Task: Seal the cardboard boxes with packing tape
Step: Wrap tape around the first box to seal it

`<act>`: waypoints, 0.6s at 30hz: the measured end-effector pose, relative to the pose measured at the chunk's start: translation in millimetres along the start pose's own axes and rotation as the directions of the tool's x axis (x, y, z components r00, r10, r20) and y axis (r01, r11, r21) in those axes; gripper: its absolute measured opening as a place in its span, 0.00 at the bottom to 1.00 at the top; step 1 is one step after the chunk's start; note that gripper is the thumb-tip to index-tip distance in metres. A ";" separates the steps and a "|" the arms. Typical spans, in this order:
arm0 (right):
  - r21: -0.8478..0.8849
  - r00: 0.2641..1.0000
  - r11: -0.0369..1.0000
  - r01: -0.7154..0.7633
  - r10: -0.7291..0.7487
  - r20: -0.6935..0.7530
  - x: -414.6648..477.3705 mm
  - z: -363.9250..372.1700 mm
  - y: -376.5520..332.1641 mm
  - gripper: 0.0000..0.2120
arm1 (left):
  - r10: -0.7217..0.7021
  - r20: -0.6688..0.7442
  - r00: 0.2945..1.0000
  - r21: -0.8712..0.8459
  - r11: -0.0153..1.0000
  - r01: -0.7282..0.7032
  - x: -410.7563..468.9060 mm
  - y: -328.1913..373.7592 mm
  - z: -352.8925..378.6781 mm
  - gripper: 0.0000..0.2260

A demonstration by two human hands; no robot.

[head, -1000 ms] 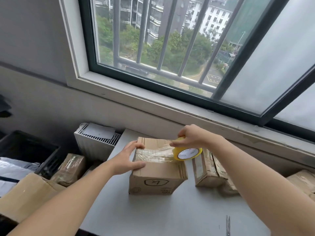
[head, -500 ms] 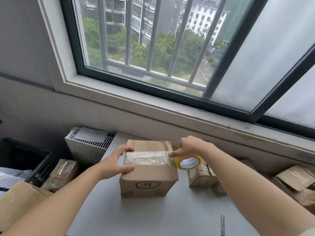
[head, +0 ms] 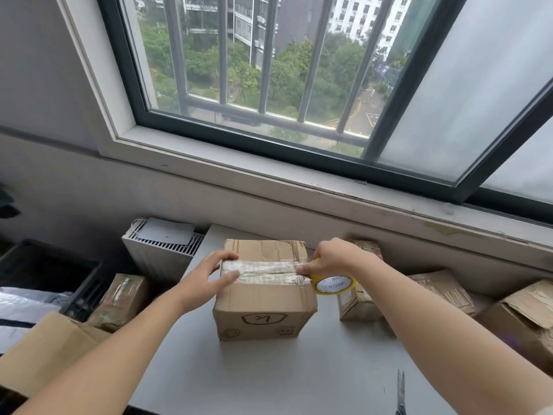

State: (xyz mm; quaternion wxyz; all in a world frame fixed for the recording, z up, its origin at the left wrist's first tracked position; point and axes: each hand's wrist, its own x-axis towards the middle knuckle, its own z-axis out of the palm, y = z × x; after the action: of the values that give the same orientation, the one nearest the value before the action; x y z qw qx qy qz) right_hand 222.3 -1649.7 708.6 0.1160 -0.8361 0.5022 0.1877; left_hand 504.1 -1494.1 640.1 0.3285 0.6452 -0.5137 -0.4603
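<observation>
Fingers [head: 225, 256] of left hand [head: 203, 280]: curled over the top left edge of the cardboard box [head: 263, 310]; the thumb lies apart from them, flat on the left end of the tape strip [head: 263, 269].
Fingers [head: 302, 268] of right hand [head: 332, 256]: wrapped round the yellow tape roll [head: 333, 285]; one fingertip sticks out and presses the strip at the box's top right edge.
Cardboard box: stands on the grey table [head: 269, 381], midway between its left and right edges and nearer the far edge; flaps closed, printed logo on the near face upside down.
Tape strip: clear and wrinkled, running left to right across the box top; its right end meets the roll.
Tape roll: just off the box's top right corner, held above the table, white core label facing the camera.
Small taped box [head: 356, 307]: on the table just right of the cardboard box, partly behind the roll.
Worn boxes [head: 443, 290]: along the table's right edge.
Scissors [head: 400, 390]: at the near edge, right of centre, only the blades showing.
White heater [head: 161, 259]: beside the far left corner, a face mask [head: 167, 232] lying on top.
</observation>
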 end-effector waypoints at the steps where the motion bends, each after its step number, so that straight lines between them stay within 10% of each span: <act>1: 0.012 1.000 1.000 0.000 0.000 -0.001 0.3 1.7 0.7 0.35 | -0.009 -0.068 0.998 -0.033 0.999 0.007 2.5 2.4 5.4 0.10; 8: 0.083 1.000 0.996 0.024 -0.024 0.008 2.2 7.3 5.5 0.36 | -0.008 -0.191 0.982 0.291 0.955 0.065 26.7 26.7 15.8 0.18; 18: 0.102 0.999 0.993 0.053 -0.053 -0.001 5.4 10.7 12.2 0.34 | -0.011 0.073 0.997 0.854 0.517 -0.057 68.7 71.5 40.3 0.50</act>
State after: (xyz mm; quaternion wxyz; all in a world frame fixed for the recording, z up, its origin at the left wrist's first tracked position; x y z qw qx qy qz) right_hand 211.7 -1655.6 696.6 0.1637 -0.8421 0.4885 0.1596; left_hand 444.1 -1576.7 672.1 -0.0428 0.7002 -0.6930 -0.1661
